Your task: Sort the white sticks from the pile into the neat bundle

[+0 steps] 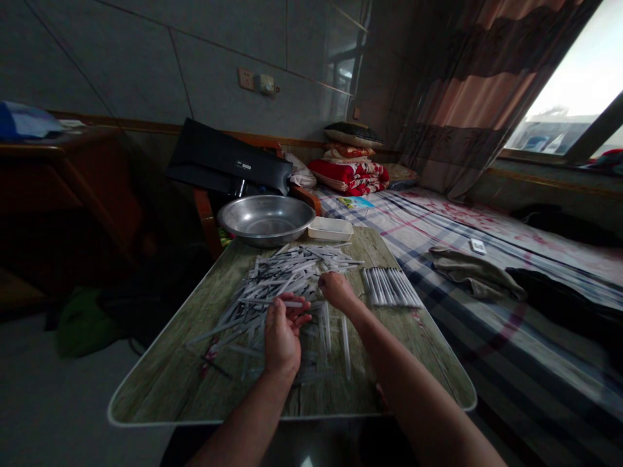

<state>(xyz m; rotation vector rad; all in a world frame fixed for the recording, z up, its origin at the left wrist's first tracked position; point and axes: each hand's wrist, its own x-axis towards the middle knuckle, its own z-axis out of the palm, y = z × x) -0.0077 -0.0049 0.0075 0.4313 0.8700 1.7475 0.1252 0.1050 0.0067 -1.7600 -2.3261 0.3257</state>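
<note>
A loose pile of thin white sticks (287, 275) covers the middle of a small wood-patterned table (170, 383). My left hand (281, 334) is curled, its fingers holding one white stick crosswise over the pile. My right hand (337, 289) rests knuckles-up on the pile's right side, fingers bent down among the sticks; what they grip is hidden. A neat row of sorted white sticks (392, 287) lies just right of my right hand.
A metal basin (265, 219) and a white tray (331, 228) stand at the table's far edge. A bed with a striped sheet (487, 272), folded blankets (353, 172) and cloths lies to the right. A black case (226, 162) leans behind the basin.
</note>
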